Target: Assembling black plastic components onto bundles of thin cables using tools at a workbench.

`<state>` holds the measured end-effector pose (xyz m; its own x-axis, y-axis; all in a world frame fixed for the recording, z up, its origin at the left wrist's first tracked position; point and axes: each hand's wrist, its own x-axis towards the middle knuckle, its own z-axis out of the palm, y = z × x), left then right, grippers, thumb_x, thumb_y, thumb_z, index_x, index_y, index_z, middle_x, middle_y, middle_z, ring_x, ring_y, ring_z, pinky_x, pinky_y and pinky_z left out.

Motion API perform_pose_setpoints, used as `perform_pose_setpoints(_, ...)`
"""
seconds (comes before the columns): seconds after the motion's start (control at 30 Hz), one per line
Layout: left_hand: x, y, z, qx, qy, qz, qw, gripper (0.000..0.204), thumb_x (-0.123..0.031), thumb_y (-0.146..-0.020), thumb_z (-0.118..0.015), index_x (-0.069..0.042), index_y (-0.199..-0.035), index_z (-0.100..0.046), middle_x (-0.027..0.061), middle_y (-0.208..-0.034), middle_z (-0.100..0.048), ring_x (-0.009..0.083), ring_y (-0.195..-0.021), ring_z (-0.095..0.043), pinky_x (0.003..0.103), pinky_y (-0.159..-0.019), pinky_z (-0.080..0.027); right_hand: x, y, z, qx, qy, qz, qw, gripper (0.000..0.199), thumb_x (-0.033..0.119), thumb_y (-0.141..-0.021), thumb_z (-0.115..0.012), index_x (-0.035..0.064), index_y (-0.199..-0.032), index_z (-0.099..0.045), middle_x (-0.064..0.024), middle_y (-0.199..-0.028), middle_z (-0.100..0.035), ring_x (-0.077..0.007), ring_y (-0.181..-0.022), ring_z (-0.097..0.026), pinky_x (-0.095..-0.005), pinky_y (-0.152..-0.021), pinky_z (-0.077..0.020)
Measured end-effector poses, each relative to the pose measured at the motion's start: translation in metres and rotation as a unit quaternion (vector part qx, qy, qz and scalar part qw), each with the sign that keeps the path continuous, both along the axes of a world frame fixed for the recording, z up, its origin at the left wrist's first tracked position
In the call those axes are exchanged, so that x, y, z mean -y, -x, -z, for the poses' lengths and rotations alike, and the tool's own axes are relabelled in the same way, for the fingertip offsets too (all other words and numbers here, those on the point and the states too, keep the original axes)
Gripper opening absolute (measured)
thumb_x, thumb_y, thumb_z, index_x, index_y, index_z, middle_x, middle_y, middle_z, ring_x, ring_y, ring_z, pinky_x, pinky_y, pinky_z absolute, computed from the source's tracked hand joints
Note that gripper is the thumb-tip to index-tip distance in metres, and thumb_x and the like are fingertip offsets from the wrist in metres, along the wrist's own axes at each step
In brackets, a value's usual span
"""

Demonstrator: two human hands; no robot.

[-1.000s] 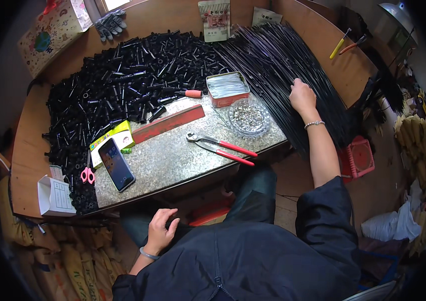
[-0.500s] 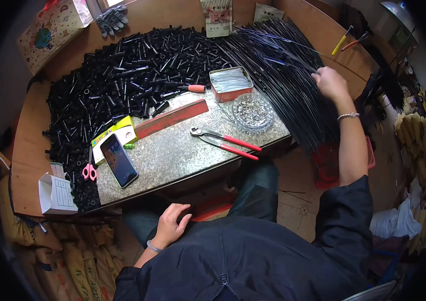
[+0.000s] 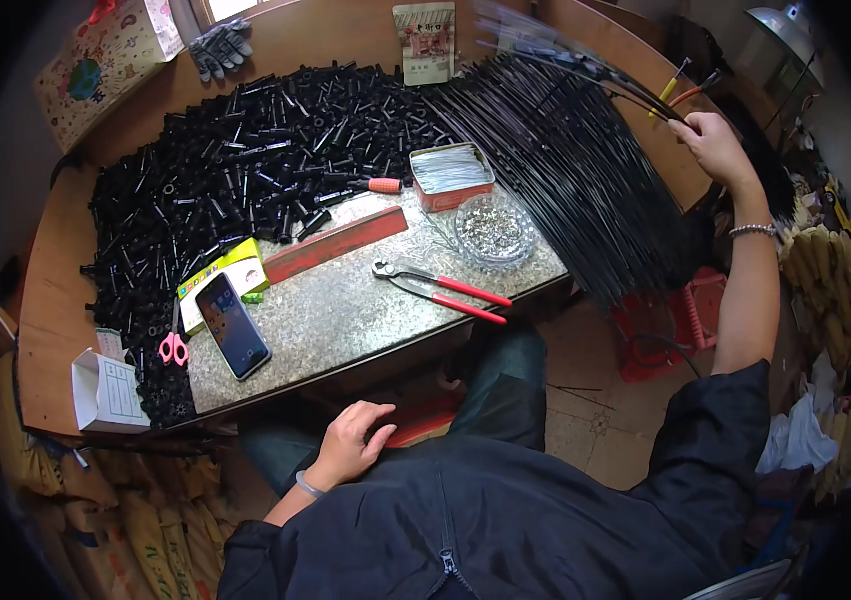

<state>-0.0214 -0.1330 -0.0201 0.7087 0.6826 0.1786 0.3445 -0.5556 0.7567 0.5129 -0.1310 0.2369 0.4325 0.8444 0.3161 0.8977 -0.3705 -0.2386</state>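
My right hand (image 3: 719,152) is raised over the back right of the table, its fingers closed around one end of some thin black rods (image 3: 635,92). Their far ends blur with motion. Below them a large pile of similar black rods (image 3: 585,170) slants across the table and over its front edge. My left hand (image 3: 350,442) rests near my lap with nothing in it, fingers loosely bent and thumb apart. Red-handled pliers (image 3: 445,290) lie on the speckled slab (image 3: 345,310). Behind them stand a glass bowl of small metal pieces (image 3: 495,232) and a tin of thin silvery pins (image 3: 453,172).
Many short black tubes (image 3: 245,150) cover the table's left and back. A red bar (image 3: 335,246), a phone (image 3: 232,326), pink scissors (image 3: 173,348) and a white box (image 3: 108,390) lie nearer. Two handled tools (image 3: 667,92) sit at the right edge. A red stool (image 3: 700,310) stands below.
My right hand has moved right and slightly away from me, lifting the rods off the pile toward the back edge. My left hand has barely shifted.
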Motion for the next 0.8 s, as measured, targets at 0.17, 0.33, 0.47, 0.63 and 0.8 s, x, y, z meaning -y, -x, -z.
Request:
perform_pose_setpoints(0.17, -0.009, -0.024, -0.025, 0.025, -0.055, 0.053, 0.997, 0.031, -0.014, -0.078, -0.068, -0.004, -0.106, -0.060, 0.0118, -0.095, -0.061, 0.0293, -0.087, -0.059, 0.035, -0.075, -0.049, -0.012, 0.064, 0.033, -0.441, -0.040, -0.076, 0.893, 0.025, 0.026, -0.093, -0.056, 0.0079, -0.107, -0.046, 0.0037, -0.061, -0.041, -0.0025, -0.041, -0.034, -0.0181, -0.034, -0.0258)
perform_pose_setpoints(0.33, -0.042, -0.070, -0.090, 0.131, -0.232, 0.003, 0.964, 0.088, -0.023, -0.070, -0.078, 0.004, -0.138, -0.027, 0.0271, -0.133, -0.039, 0.0425, -0.122, -0.040, 0.045, -0.102, -0.034, -0.004, 0.167, 0.054, -0.625, -0.101, -0.248, 0.733, 0.046, 0.020, -0.094, -0.052, 0.0049, -0.133, -0.034, -0.0017, -0.074, -0.048, -0.0033, -0.043, -0.039, -0.0183, -0.036, -0.0305)
perform_pose_setpoints(0.47, -0.091, -0.101, -0.152, 0.173, -0.305, -0.103, 0.931, 0.117, -0.037, -0.061, -0.082, 0.007, -0.142, -0.009, 0.0298, -0.145, -0.016, 0.0427, -0.137, -0.014, 0.045, -0.110, -0.017, 0.008, 0.227, 0.065, -0.606, -0.048, -0.326, 0.724, 0.051, 0.011, -0.093, -0.052, 0.0013, -0.137, -0.029, -0.0063, -0.081, -0.055, -0.0053, -0.044, -0.044, -0.0184, -0.040, -0.0385)
perform_pose_setpoints(0.63, -0.137, -0.098, -0.173, 0.276, -0.127, -0.129, 0.944, 0.103, -0.033, -0.064, -0.081, 0.010, -0.137, -0.023, 0.0270, -0.130, -0.042, 0.0368, -0.125, -0.040, 0.043, -0.100, -0.035, 0.026, 0.271, 0.071, -0.644, 0.072, -0.380, 0.660, 0.063, 0.010, -0.089, -0.058, 0.0037, -0.141, -0.023, -0.0096, -0.083, -0.057, -0.0066, -0.046, -0.045, -0.0190, -0.042, -0.0397)
perform_pose_setpoints(0.8, -0.127, -0.067, -0.173, 0.461, 0.162, -0.025, 0.872, 0.039, -0.006, -0.083, -0.067, 0.003, -0.118, -0.052, 0.0070, -0.087, -0.067, 0.0131, -0.081, -0.065, 0.026, -0.072, -0.054, 0.024, 0.279, 0.091, -0.711, 0.203, -0.382, 0.554, 0.062, 0.015, -0.090, -0.057, 0.0041, -0.141, -0.023, -0.0102, -0.083, -0.056, -0.0078, -0.048, -0.046, -0.0205, -0.043, -0.0413)
